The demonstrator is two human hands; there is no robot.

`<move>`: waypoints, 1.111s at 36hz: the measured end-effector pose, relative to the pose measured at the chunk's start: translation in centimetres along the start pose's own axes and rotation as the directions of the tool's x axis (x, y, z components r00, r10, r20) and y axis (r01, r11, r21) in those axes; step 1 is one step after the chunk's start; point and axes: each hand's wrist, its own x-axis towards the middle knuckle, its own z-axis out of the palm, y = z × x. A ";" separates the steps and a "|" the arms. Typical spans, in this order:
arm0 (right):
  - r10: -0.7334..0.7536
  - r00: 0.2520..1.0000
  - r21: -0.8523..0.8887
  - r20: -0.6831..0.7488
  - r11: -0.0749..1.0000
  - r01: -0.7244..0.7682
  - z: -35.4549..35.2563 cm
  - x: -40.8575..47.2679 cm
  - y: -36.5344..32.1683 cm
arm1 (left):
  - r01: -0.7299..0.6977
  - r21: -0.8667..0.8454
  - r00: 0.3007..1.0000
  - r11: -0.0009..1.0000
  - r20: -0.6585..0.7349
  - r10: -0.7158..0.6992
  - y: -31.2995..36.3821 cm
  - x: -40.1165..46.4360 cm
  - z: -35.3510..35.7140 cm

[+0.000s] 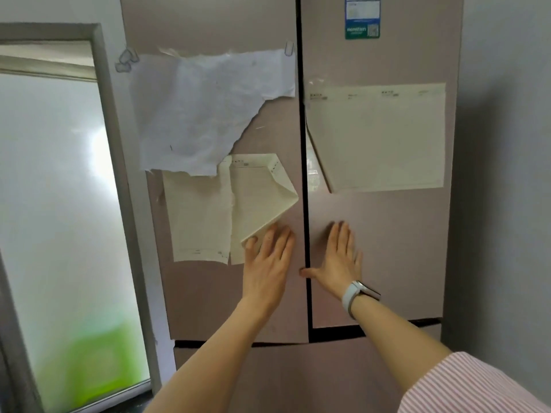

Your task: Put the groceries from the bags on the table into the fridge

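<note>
Pressing flat, left hand (266, 257) and right hand (338, 259) touch closed fridge (387, 239) doors.

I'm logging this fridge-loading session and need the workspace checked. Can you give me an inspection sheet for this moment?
Surface: both upper fridge doors closed; no table in view.
Job's things: no groceries or bags seen.
Clutter: torn white paper and curling cream sheet on the left door; cream sheet and energy label on the right door.
Grips: left hand and right hand flat on the doors, either side of the seam, holding nothing.
Cables: nothing seen.
Surroundings: frosted glass door at left; grey wall at right.
</note>
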 end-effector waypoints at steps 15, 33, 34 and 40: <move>0.030 0.995 -0.047 -0.096 0.998 -0.035 2.1 0.3 -1.3 | -0.096 -0.180 0.911 0.979 -0.411 0.014 -2.7 -2.1 -0.9; -0.015 0.993 0.032 -0.121 0.999 0.019 3.3 0.7 -0.2 | -0.122 -0.333 0.908 0.935 -0.418 -0.030 -1.7 0.2 -1.6; -0.034 0.992 0.035 -0.118 0.999 0.038 3.3 0.8 0.1 | -0.062 -0.287 0.932 0.956 -0.358 -0.048 -1.8 0.3 -1.2; -0.137 0.990 0.220 0.025 0.967 0.129 0.7 0.5 1.4 | 0.203 -0.158 0.979 0.966 0.037 -0.200 -2.3 2.3 2.0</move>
